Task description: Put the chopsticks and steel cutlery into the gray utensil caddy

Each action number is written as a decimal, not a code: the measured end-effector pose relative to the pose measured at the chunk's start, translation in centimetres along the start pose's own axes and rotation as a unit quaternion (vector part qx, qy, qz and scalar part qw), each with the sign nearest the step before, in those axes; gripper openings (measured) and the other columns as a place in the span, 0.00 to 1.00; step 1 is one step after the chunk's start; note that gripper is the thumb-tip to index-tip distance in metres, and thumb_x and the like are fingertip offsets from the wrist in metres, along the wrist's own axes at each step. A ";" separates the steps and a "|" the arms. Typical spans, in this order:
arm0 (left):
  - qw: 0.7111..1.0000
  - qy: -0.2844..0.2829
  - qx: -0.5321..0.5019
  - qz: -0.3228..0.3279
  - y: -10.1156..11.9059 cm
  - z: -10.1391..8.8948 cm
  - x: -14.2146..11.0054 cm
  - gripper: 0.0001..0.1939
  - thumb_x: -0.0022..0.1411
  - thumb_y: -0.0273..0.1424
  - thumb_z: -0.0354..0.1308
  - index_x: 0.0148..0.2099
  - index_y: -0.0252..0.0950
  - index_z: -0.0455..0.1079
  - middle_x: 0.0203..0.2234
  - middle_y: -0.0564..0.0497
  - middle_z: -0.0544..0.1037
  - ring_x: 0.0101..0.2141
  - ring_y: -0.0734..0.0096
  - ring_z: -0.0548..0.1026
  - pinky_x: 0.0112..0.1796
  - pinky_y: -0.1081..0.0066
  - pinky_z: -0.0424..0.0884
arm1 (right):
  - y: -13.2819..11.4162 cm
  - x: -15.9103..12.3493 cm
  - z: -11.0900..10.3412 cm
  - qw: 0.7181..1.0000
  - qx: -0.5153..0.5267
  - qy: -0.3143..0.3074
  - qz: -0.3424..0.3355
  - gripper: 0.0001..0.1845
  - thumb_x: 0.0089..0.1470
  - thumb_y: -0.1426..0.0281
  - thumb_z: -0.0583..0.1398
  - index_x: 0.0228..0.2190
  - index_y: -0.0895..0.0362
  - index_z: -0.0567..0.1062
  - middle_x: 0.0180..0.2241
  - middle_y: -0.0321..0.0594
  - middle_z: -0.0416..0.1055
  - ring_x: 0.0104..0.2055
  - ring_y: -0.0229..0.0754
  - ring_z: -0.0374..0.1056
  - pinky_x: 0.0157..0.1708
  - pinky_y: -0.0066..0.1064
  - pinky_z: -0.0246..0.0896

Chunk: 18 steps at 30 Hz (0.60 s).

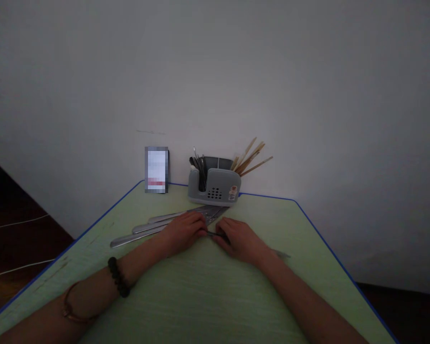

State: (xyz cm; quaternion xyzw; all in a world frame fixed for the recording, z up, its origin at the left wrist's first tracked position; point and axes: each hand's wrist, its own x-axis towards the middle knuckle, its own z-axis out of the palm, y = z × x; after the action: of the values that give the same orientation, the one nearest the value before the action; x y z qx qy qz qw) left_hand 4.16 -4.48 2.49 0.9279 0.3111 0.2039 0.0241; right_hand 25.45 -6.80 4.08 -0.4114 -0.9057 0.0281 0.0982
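Note:
Between my two hands, low over the table, runs a thin dark metal utensil (212, 234); its exact kind is hidden by the fingers. My right hand (239, 240) is closed around it, thumb and fingers together. At its other side, my left hand (185, 232) has its fingers curled down, with the fingertips on the utensil's left end. A slim metal tip (282, 254) shows past my right wrist, perhaps part of the same utensil. Several long metal utensils (139, 235) lie fanned beside and behind my left hand, rounded handle ends to the left, far ends in front of the holder.
A grey utensil holder (215, 184) stands at the table's back edge, with dark and metal utensils at left and wooden chopsticks (249, 162) leaning right. A phone (156, 170) leans upright against the wall. The pale green table (193, 296) has a blue edge.

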 end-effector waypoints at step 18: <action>0.986 -0.154 0.024 -0.052 0.7 0.1 -1.3 0.34 0.65 0.50 0.38 0.67 0.40 0.42 0.65 0.46 0.47 0.64 0.57 0.44 0.60 0.53 0.41 | 0.1 0.5 0.4 0.970 -0.136 -0.031 0.199 0.18 0.64 0.63 0.42 0.41 0.56 0.68 0.35 0.46 0.76 0.35 0.46 0.74 0.30 0.32 0.60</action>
State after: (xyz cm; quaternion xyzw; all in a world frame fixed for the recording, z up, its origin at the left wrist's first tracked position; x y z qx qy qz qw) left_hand 3.70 -5.79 2.07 0.9313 0.3561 0.0489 0.0597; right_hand 25.11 -6.31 3.77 -0.5917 -0.8036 -0.0639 0.0058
